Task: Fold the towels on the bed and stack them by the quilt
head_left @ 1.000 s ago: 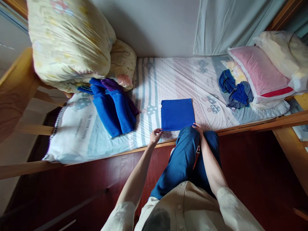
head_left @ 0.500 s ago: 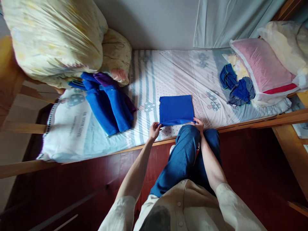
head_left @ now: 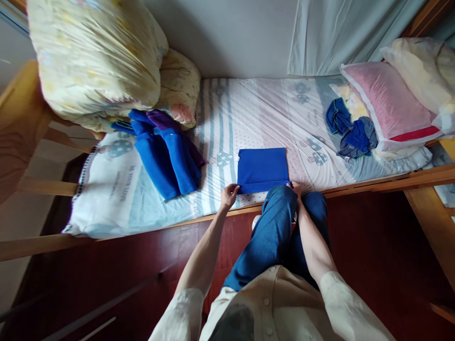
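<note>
Cloth [head_left: 263, 166] lies flat; left fingers [head_left: 234, 187] pinch near-left corner, right fingers [head_left: 293, 185] near-right.

- The near edge of the blue cloth [head_left: 263, 166], raised half a second ago, has come down toward the bed [head_left: 263, 109].
- A narrow band [head_left: 261, 186] now runs along it.

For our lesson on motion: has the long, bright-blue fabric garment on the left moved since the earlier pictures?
No: the garment lies as before, left of the grey mushroom print on the pale patterned bedsheet, neither nearer nor farther.
</note>
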Demonstrator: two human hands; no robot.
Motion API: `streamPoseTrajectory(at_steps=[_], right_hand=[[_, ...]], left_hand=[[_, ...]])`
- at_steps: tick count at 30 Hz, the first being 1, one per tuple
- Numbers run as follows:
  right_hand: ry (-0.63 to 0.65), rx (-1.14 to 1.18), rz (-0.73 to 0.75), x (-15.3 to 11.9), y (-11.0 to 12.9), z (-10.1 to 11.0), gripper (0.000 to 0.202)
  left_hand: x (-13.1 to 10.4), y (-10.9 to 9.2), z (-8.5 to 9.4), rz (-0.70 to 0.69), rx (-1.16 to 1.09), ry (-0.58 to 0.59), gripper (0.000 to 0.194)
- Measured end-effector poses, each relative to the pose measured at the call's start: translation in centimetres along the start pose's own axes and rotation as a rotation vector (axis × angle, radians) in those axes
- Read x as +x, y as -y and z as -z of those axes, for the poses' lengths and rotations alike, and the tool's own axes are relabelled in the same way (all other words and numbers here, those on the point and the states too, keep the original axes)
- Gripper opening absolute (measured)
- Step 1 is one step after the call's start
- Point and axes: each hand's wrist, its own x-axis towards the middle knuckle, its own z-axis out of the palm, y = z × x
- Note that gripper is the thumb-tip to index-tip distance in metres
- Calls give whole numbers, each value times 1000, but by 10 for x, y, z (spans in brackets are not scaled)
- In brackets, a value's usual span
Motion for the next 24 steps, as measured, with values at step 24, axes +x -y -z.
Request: streamPoseTrajectory(at_steps=[24], right_hand=[[-17,21,-45,0,-12,-1,25]], left_hand=[[-22,8,-13,140,205,-13,30]])
